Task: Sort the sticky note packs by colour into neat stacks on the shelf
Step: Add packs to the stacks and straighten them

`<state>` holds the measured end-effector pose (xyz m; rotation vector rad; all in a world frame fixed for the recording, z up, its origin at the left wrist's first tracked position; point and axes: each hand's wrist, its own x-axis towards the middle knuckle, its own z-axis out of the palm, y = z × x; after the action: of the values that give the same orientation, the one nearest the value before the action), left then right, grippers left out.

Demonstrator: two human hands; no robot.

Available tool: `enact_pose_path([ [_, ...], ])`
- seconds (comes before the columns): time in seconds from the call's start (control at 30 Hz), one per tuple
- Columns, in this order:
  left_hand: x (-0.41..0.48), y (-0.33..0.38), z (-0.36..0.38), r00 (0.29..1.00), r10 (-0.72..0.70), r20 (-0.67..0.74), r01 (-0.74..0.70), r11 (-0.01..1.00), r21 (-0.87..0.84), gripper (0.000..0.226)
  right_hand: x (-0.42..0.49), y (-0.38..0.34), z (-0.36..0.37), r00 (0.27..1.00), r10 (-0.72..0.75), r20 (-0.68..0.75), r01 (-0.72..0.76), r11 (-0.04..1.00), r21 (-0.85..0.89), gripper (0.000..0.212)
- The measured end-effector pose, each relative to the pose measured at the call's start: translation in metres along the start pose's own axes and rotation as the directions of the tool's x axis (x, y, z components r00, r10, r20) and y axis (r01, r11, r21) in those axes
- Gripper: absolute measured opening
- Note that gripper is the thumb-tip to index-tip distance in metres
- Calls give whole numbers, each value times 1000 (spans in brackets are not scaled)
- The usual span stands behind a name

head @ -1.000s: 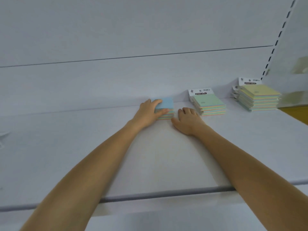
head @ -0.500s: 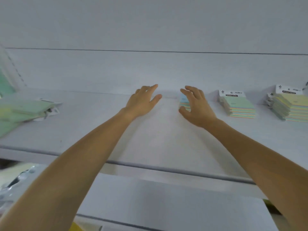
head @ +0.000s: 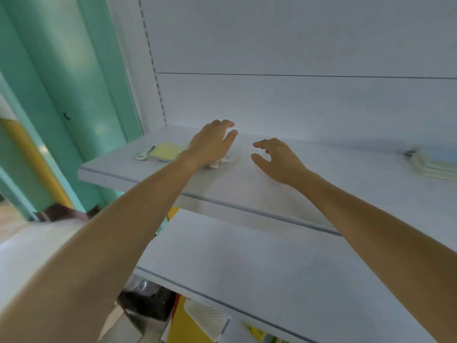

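Reaching over the white shelf (head: 247, 194), the left hand (head: 210, 144) spreads open above a yellow pack (head: 164, 151) (partly hidden by the wrist); the right hand (head: 279, 159) hovers empty, fingers loosely curled. A blue-topped stack (head: 435, 162) sits far right.

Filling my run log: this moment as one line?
left hand: open, over yellow sticky note pack | right hand: open, empty | blue-topped stack: far right
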<state>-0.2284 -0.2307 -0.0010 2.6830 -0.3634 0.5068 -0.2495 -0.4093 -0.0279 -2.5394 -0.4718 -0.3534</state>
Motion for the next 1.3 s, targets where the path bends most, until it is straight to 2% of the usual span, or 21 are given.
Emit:
enact_pose_path([
  [0.17,-9,-80,-29,996,-85,6,85,996,-1,39,36,-44,41,988,145,46,-150,979,139,45],
  [0.3,-12,-128,-37,985,-170,16,169,985,18,38,64,-65,60,960,275,60,-281,939,198,55],
  [0.43,-15,-154,-39,974,-223,50,223,975,11,38,83,-72,73,922,375,100,-387,906,172,69],
  [0.5,-19,-162,-39,970,-236,60,236,972,10,38,91,-76,75,909,397,126,-412,900,141,65],
  [0.63,-21,-172,-41,973,-229,31,230,972,-45,36,103,-82,76,923,376,78,-384,894,233,52],
  [0.73,-14,-165,-41,990,-135,37,139,982,-131,34,106,-78,73,921,388,-14,-361,868,342,49],
  [0.83,-3,-148,-35,986,-83,144,107,979,-173,42,106,-67,66,922,379,-83,-318,861,396,48],
  [0.97,9,-128,-21,952,-115,283,162,976,-146,63,99,-51,57,912,383,-149,-299,866,400,48],
  [1.03,13,-122,-17,941,-111,319,162,977,-138,67,94,-43,52,901,399,-168,-306,861,408,48],
  [1.2,23,-113,-22,946,-71,316,156,955,-253,57,81,-28,42,886,426,-181,-315,842,438,47],
  [1.3,29,-108,-26,975,-56,215,136,913,-383,46,71,-21,37,879,440,-183,-312,822,477,48],
])
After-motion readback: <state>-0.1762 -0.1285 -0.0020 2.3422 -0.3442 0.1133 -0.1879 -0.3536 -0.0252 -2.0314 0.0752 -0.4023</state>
